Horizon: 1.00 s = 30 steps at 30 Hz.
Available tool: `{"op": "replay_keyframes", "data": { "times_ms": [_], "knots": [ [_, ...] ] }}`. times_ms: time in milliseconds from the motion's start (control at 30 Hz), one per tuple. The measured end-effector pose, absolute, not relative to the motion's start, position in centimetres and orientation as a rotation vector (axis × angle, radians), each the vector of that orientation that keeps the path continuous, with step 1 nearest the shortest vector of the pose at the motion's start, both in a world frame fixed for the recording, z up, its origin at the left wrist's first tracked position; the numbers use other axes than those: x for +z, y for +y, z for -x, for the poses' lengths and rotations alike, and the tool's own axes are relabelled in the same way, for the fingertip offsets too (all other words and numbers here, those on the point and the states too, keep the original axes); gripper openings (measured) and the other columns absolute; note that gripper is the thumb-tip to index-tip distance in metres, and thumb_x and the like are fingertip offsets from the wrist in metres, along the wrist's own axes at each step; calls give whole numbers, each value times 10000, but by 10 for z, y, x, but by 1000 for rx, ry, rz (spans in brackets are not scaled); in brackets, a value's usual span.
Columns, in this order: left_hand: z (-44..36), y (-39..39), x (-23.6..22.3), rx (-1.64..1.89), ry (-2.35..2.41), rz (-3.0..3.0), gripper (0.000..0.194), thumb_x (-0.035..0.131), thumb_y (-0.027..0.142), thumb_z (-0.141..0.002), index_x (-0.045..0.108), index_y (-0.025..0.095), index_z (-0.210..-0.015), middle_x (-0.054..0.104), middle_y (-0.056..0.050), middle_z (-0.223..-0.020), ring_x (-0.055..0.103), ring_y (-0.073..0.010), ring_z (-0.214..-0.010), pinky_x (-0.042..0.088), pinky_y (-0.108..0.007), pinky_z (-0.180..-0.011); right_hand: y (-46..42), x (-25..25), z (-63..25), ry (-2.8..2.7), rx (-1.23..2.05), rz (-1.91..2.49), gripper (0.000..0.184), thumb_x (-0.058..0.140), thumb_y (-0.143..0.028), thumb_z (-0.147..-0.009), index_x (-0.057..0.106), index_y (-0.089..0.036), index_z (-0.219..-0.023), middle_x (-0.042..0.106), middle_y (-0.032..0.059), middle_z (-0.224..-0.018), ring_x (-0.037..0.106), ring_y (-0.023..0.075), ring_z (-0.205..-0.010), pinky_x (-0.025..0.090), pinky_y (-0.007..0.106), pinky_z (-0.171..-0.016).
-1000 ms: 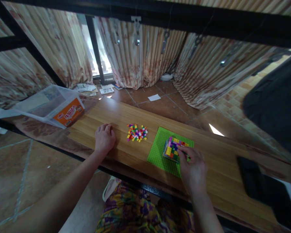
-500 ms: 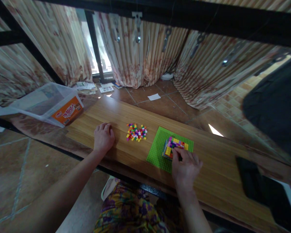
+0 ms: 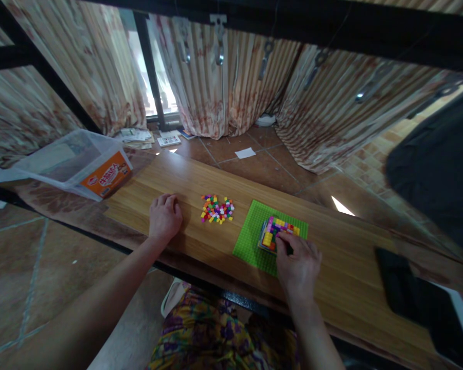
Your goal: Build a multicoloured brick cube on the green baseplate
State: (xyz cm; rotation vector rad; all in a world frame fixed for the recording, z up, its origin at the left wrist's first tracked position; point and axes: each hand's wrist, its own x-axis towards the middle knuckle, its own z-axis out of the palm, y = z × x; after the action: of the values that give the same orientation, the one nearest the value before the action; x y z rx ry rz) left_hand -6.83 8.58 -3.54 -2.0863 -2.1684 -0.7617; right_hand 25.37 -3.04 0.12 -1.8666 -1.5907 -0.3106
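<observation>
My right hand (image 3: 299, 259) is over the stacked block of building bricks (image 3: 269, 238), thumb and forefinger pinched together on a small brick at its top. The fingers hide the block's near right part. Its top layer mixes yellow, purple, orange and red bricks. Under the block lies a green studded baseplate (image 3: 250, 241). My left hand (image 3: 165, 218) rests on the wooden table with its fingers curled in, and nothing shows in it. Between the hands is a loose pile of small coloured bricks (image 3: 218, 209), closer to the left one.
At the table's (image 3: 343, 288) left end stands a clear plastic bin (image 3: 67, 169) with an orange label. Dark flat objects (image 3: 401, 288) lie at the right end. A dark rounded shape (image 3: 435, 164) juts in at the right. A black bar (image 3: 254, 23) with hanging hooks crosses above.
My right hand has shifted slightly to the right over the block, its fingers still pinched. The left hand, the loose pile and the baseplate stay where they were.
</observation>
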Motion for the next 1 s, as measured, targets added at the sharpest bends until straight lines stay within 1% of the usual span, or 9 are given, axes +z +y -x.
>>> {"op": "replay_keyframes", "data": {
  "times_ms": [233, 367, 500, 633, 767, 867, 1000],
  "knots": [
    [69, 86, -36, -761, -2177, 2093, 361, 410, 268, -893, 641, 129, -1133, 615, -164, -1206, 529, -321, -1128, 424, -485, -990, -28, 5, -252, -1562, -213, 1848, 174, 579, -281, -862, 734, -204, -854, 756, 59, -905, 598, 231, -809, 379, 347, -767],
    [69, 87, -37, -771, -2180, 2086, 355, 416, 268, -891, 646, 134, -1127, 615, -159, -1196, 533, -317, -1126, 426, -476, -990, -27, 6, -252, -1549, -189, 1845, 160, 590, -273, -846, 731, -202, -817, 755, 58, -876, 601, 234, -787, 403, 353, -765],
    [69, 87, -37, -778, -2172, 2087, 352, 416, 270, -892, 645, 146, -1129, 613, -151, -1198, 533, -313, -1128, 422, -476, -996, -27, 6, -254, -1556, -163, 1810, 166, 592, -280, -854, 727, -207, -789, 750, 53, -843, 590, 220, -745, 424, 343, -737],
    [69, 86, -37, -782, -2181, 2084, 349, 416, 275, -895, 643, 147, -1128, 609, -150, -1211, 528, -312, -1143, 416, -474, -1004, -28, 7, -257, -1598, -161, 1723, 174, 590, -277, -875, 722, -205, -787, 747, 52, -848, 597, 201, -762, 449, 321, -734],
    [68, 86, -36, -767, -2183, 2084, 360, 411, 272, -894, 644, 135, -1131, 615, -153, -1205, 531, -309, -1141, 417, -464, -1008, -27, 5, -259, -1618, -236, 1659, 166, 591, -252, -890, 723, -197, -806, 745, 47, -830, 605, 190, -782, 469, 303, -742],
    [68, 86, -36, -761, -2173, 2080, 368, 405, 271, -892, 646, 136, -1135, 619, -151, -1202, 537, -311, -1130, 422, -465, -1004, -25, 2, -260, -1632, -277, 1642, 165, 597, -247, -893, 722, -198, -796, 744, 43, -814, 606, 185, -767, 475, 301, -737],
    [68, 86, -36, -772, -2176, 2076, 374, 401, 274, -894, 646, 142, -1143, 615, -153, -1213, 534, -314, -1135, 420, -476, -1003, -26, 2, -262, -1627, -247, 1667, 163, 610, -282, -892, 723, -201, -807, 742, 46, -824, 616, 186, -771, 485, 319, -753]
  ]
}}
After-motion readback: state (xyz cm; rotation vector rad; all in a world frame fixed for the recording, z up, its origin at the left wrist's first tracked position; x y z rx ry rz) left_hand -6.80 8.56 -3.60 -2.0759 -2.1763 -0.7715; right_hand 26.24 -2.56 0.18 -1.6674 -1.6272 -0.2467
